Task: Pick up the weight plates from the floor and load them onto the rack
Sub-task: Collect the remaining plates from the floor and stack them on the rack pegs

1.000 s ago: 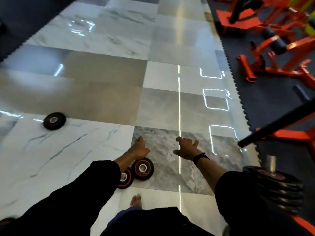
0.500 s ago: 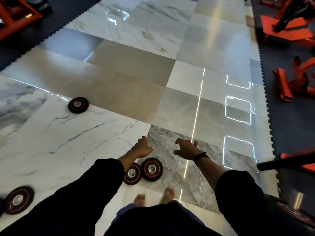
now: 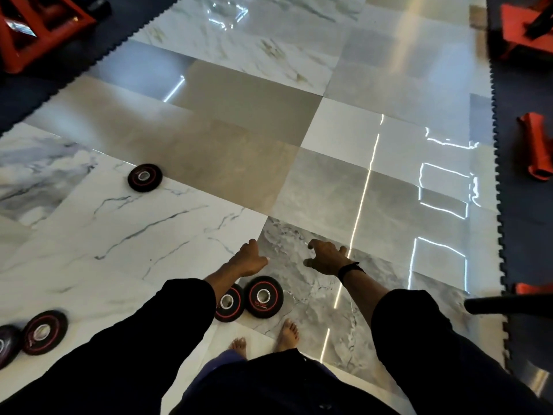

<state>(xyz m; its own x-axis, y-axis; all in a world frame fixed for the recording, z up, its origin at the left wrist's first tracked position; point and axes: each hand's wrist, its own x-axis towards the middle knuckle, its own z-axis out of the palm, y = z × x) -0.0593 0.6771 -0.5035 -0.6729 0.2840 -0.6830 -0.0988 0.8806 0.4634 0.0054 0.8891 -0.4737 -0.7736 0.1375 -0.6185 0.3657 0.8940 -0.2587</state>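
Small black weight plates with red rings lie flat on the marble floor. A touching pair lies just ahead of my bare feet: one plate (image 3: 263, 296) and a second plate (image 3: 229, 302) partly hidden by my left forearm. Another plate (image 3: 145, 177) lies farther off to the left, and a further plate (image 3: 45, 331) sits at the lower left beside one cut by the frame edge (image 3: 6, 345). My left hand (image 3: 247, 259) and my right hand (image 3: 327, 257) hover above the floor, fingers relaxed, holding nothing. The rack is not in view.
Dark rubber matting (image 3: 523, 205) borders the tiles on the right, carrying red gym equipment (image 3: 535, 146) and a black bar end (image 3: 505, 305). More red equipment (image 3: 36, 28) stands on matting at the top left.
The view has swung left: the loaded bar and plate stack on the right have left the frame, and more plates have appeared at the lower left. Both hands stay empty and outstretched.
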